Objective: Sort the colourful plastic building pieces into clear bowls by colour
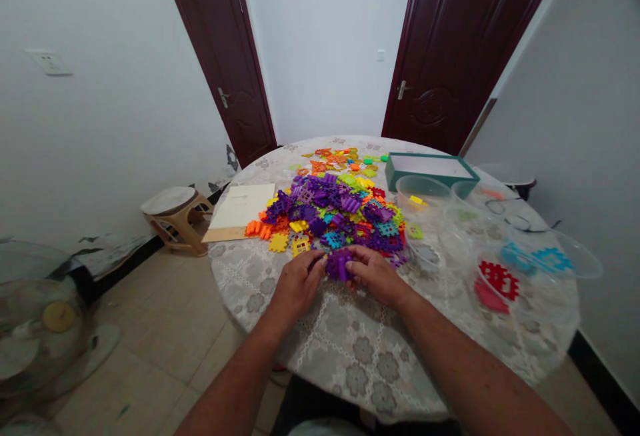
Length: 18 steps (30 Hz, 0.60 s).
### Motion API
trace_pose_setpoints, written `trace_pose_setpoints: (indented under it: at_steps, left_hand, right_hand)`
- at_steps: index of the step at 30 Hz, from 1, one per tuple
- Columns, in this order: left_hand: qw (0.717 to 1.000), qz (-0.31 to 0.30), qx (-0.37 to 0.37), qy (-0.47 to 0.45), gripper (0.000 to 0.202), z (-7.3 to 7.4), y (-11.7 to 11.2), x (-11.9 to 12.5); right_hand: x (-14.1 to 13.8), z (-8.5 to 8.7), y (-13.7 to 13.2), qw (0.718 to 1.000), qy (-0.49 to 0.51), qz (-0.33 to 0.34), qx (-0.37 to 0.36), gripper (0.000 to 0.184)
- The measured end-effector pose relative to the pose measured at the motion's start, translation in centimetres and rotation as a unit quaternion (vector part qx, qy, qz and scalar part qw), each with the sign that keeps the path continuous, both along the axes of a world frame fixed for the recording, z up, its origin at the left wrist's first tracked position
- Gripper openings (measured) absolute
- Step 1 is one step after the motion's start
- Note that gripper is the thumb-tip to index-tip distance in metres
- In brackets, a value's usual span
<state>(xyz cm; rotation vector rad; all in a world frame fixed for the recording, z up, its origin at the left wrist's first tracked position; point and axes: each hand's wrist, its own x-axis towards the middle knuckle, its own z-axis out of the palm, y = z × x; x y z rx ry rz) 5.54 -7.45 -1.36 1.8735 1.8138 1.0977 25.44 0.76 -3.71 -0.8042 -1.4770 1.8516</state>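
Note:
Purple plastic building pieces (341, 265) are between my two hands, just above the near side of the table. My left hand (301, 277) pinches them from the left, thumb and fingers closed on the edge. On the right side my right hand (373, 273) grips them too, its thumb over a ridged purple part. Right behind my hands lies a big pile of toothed, interlocking building pieces (325, 206), mostly purple, mixed with yellow, orange, blue, red and green. A yellow piece (279, 243) lies at the pile's front left.
Several clear plastic bowls (425, 186) stand at the right, some with pieces such as red ones (499, 281) and blue ones (553, 258). A green-edged box (430, 168) sits behind them. Pale cardboard (245, 206) lies left of the pile. A stool (175, 216) and a fan (45, 323) stand left.

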Motion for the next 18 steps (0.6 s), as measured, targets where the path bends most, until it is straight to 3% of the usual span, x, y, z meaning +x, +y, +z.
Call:
trace_pose_setpoints:
  at_steps: [3,8,12,18]
  left_hand:
    - [0.99,0.05,0.012,0.133,0.029,-0.5,-0.4,-1.1]
    - [0.949,0.097,-0.087,0.287,0.025,-0.9,-0.5,-1.2]
    - [0.936,0.107,-0.111,0.317,0.016,-1.4,0.2,-0.7]
    - [0.942,0.127,-0.066,0.305,0.013,-2.9,0.4,-1.5]
  right_hand:
    - [-0.1,-0.2,0.4,0.999,-0.011,-0.045,-0.006,0.038]
    - [0.1,-0.4,0.9,0.997,-0.008,-0.074,-0.024,0.036]
    - [0.1,-0.2,0.8,0.998,-0.003,-0.056,-0.038,0.034]
    - [0.2,0.2,0.4,0.999,-0.006,-0.023,-0.046,0.032]
